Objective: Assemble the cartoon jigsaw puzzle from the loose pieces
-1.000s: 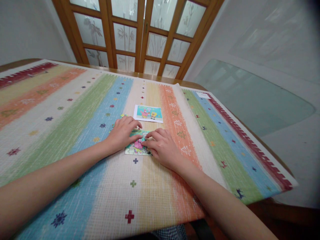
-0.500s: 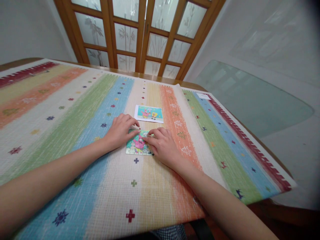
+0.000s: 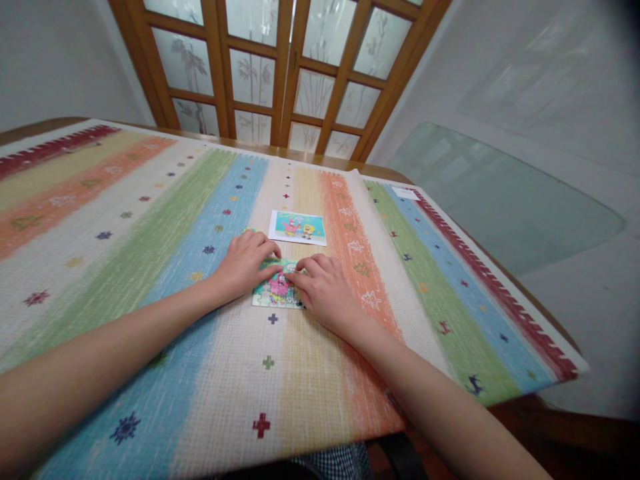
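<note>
A small cartoon jigsaw puzzle [image 3: 274,293] lies on the striped table mat [image 3: 150,267], partly covered by both hands. My left hand [image 3: 244,264] rests at its upper left corner, fingers slightly curved, fingertips pressing on the pieces. My right hand [image 3: 325,291] lies flat over the puzzle's right side, fingers together and pointing left, tips near the left hand's. Neither hand visibly grips anything. Just beyond the hands lies a printed picture card [image 3: 297,227] showing the same cartoon figures.
A bit of a loose puzzle piece [image 3: 246,231] shows behind my left hand. The mat's right edge [image 3: 500,293] overhangs the wooden table. Wooden-framed frosted glass doors [image 3: 280,67] stand behind the table; a glass tabletop [image 3: 500,193] sits at the right.
Both hands stayed on the puzzle with small finger shifts. The camera drifted slightly, and the loose piece behind my left hand is uncovered again.
</note>
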`<state>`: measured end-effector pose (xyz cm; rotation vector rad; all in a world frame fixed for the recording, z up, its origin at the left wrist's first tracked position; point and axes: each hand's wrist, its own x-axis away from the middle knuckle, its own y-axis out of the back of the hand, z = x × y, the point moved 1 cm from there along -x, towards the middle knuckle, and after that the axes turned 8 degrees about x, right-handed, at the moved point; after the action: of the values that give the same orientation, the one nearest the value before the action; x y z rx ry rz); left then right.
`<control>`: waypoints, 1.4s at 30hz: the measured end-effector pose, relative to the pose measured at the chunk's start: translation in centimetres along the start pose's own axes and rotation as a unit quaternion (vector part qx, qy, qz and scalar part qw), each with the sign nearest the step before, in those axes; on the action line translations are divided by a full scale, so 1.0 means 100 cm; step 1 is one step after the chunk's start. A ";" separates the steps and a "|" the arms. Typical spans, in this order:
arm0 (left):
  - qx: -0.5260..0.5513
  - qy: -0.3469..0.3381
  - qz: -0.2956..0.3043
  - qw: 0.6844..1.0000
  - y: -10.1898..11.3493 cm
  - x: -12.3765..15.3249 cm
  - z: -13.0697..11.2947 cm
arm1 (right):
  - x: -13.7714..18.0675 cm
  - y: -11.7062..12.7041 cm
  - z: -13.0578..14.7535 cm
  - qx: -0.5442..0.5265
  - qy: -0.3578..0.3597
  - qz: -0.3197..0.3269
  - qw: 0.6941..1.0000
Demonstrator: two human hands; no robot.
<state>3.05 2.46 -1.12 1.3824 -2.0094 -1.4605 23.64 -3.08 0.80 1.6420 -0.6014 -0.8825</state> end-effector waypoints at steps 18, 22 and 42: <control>-0.060 0.018 -0.138 0.988 0.068 0.004 0.066 | 0.002 0.001 0.000 0.002 -0.001 0.014 1.000; -0.043 0.051 -0.174 0.982 0.057 0.015 0.093 | 0.004 -0.002 0.001 -0.003 0.005 0.002 1.000; -0.010 -0.015 -0.101 0.995 0.038 0.018 0.092 | 0.012 -0.016 0.004 -0.090 -0.009 0.091 0.992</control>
<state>-6.26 6.31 -2.40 1.6026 -1.9130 -1.5889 23.96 -3.83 -1.10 1.3944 -0.6531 -0.7949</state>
